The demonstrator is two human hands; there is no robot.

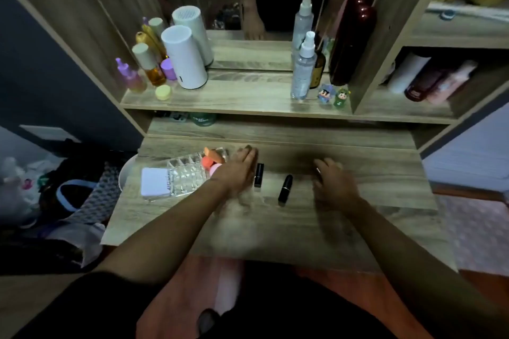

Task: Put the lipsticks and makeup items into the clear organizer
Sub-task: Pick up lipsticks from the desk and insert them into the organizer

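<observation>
A clear organizer with small square cells lies on the wooden desk at the left. Orange and pink makeup sponges sit at its right end. A white compact rests against its left side. Two black lipsticks lie on the desk: a square one and a round one. My left hand lies flat, fingers spread, between the organizer and the square lipstick, holding nothing. My right hand is blurred, open over the desk to the right of the round lipstick.
A raised shelf behind holds bottles, a white cylinder, a spray bottle, two small figurines and a mirror. A side cubby holds more bottles. Clothes and bags pile on the floor at the left.
</observation>
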